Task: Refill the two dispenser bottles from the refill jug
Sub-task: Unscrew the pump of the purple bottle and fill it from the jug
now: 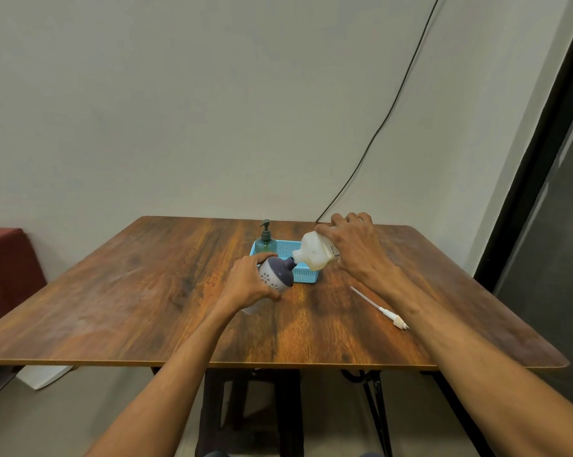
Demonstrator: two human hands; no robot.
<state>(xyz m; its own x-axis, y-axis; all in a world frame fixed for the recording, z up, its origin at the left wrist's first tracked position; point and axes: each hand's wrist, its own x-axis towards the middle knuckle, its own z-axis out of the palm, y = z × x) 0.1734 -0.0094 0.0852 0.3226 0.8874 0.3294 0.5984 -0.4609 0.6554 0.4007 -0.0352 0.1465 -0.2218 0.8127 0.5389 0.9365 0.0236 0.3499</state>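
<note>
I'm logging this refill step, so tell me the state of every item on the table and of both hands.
Refill jug: tipped, mouth at the purple bottle's neck, held by right hand.
Purple dispenser bottle: pump off, tilted, held by left hand.
Pump with tube: removed, lying on the table.
Green dispenser bottle: upright, pump on, in the blue basket.

a plain home-like room: wooden folding table against a bare wall, loose cable.
</note>
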